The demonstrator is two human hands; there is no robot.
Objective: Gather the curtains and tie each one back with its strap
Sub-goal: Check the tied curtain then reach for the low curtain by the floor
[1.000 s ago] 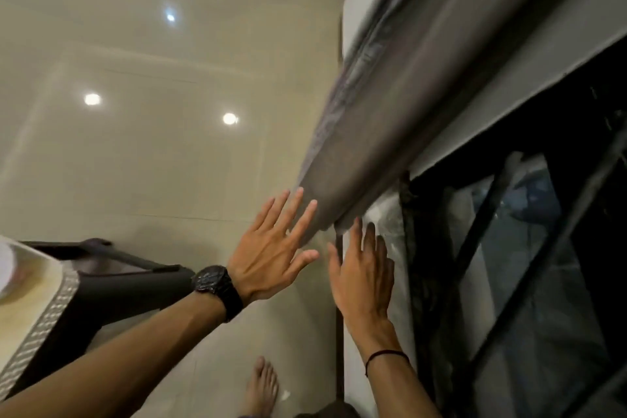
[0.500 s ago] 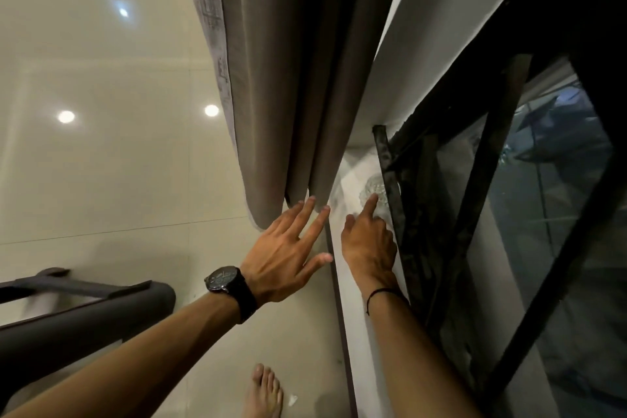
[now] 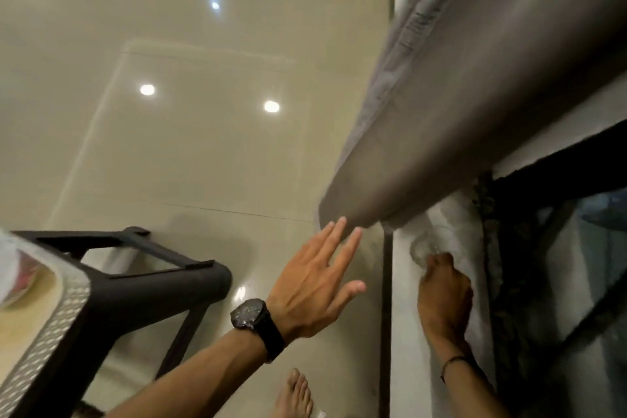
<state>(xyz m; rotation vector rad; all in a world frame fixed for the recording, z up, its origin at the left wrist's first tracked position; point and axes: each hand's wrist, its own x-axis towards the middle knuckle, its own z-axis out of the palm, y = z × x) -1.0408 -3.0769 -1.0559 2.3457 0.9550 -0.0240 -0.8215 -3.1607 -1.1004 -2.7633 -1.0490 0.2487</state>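
Curtain (image 3: 475, 112), one, gathered, left hand (image 3: 312, 285) flat at hem, right hand (image 3: 444, 295) curled

Curtain (image 3: 458, 112) was motion-blurred; its top ran off the upper edge. Just below its hem, the right hand's (image 3: 444, 295) fingertips were hidden against a pale smear (image 3: 422, 246) (object unidentifiable, grip unclear). Far left of the curtain, the table (image 3: 57, 316) was cut by the frame edge.

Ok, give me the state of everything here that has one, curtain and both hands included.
Curtain: bunched in folds, hanging loose, no strap around it.
Left hand: open, fingertips at the curtain's bottom edge.
Right hand: fingers curled by a clear object on the sill; grip unclear.
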